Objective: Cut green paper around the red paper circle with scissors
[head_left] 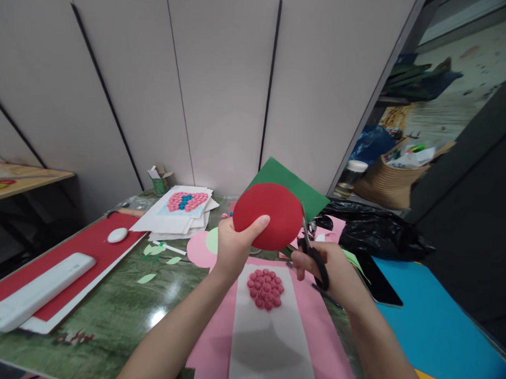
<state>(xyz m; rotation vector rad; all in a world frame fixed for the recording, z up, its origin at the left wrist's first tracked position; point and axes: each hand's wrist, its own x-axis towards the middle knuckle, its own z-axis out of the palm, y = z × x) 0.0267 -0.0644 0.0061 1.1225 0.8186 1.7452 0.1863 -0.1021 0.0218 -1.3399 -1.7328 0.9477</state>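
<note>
as the red paper circle (273,204) seems light and easily creased, the left hand (236,242) aptly pinches its lower left edge above the table (118,298), the right hand (331,268) gripping scissors (310,247) beside it.

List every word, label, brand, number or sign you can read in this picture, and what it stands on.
No readable text anywhere.
Green box: any print is too small and blurred to read.
Long white device: any marking is too blurred to read.
Red paper and scissors in the hands: no lettering can be made out.
</note>
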